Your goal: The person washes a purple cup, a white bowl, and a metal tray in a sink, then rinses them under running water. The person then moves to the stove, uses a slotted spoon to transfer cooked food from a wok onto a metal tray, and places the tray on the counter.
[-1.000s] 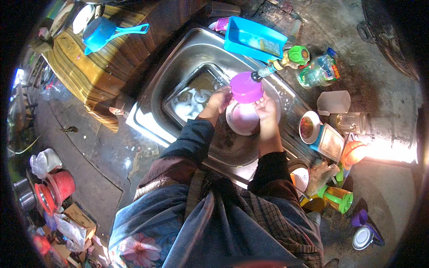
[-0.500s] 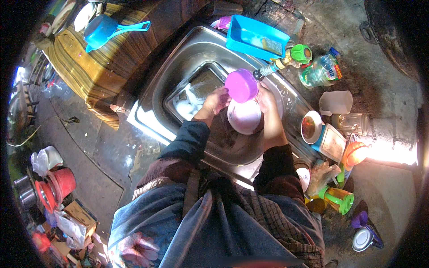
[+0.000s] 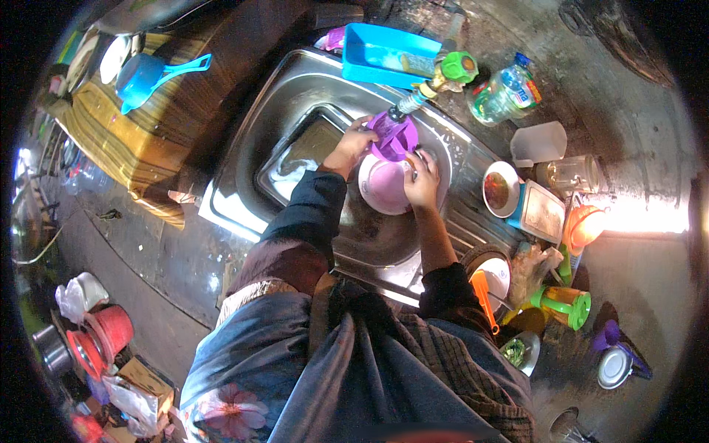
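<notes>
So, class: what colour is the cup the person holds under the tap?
Purple. The cup shows best in the head view, above a pale pink bowl.

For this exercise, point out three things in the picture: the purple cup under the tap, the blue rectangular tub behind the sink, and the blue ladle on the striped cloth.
purple cup (image 3: 393, 137), head view, on its inner wall.
blue rectangular tub (image 3: 369, 53), head view, on its floor near the left end.
blue ladle (image 3: 142, 75), head view, on its bowl.
</notes>
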Demonstrator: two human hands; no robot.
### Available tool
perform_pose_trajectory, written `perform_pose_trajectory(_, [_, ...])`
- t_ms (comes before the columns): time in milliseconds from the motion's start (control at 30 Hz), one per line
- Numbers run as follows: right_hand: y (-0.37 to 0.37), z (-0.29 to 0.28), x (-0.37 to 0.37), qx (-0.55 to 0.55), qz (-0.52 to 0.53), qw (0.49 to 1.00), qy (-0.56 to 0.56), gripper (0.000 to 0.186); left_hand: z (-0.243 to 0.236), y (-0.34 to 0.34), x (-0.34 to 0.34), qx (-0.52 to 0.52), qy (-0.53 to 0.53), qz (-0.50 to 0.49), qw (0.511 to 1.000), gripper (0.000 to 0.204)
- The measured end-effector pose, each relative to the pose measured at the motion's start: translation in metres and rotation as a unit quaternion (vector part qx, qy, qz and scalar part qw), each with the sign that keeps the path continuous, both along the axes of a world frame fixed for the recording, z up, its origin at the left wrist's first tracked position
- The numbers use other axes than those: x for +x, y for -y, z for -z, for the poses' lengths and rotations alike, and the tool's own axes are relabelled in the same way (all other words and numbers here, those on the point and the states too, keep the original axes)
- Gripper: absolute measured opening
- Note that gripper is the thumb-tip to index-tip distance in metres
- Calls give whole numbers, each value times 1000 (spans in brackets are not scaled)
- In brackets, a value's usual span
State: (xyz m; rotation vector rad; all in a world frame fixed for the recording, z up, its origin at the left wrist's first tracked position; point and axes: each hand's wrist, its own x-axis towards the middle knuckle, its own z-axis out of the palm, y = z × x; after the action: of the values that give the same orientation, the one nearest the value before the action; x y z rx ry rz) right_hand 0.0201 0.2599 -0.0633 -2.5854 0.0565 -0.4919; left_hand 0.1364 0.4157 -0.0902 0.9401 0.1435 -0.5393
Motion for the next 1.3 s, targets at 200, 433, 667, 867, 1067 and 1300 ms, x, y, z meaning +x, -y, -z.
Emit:
perform_pose_trajectory(200, [27, 27, -24, 71, 33, 997, 9, 29, -8, 23, 20, 169, 115, 50, 978, 44])
perform_pose_trajectory(433, [29, 42, -32, 149, 37, 988, -14, 27, 8, -31, 4, 14, -54, 19, 998, 53])
perform_pose_trajectory(667, [25, 45, -30, 122, 43, 992, -7, 26, 22, -41, -4, -42, -34, -54, 997, 57])
perform_pose_trajectory(867, [32, 50, -30, 154, 37, 986, -46, 25, 19, -26, -3, -131, -47, -148, 979, 55])
perform_pose_trajectory(1067, [38, 65, -31, 228, 22, 971, -64, 24, 11, -2, -4, -157, -87, -135, 974, 53])
perform_pose_trajectory(1300, [39, 57, -30, 230, 15, 970, -72, 25, 25, -27, -8, -142, -40, -88, 985, 51])
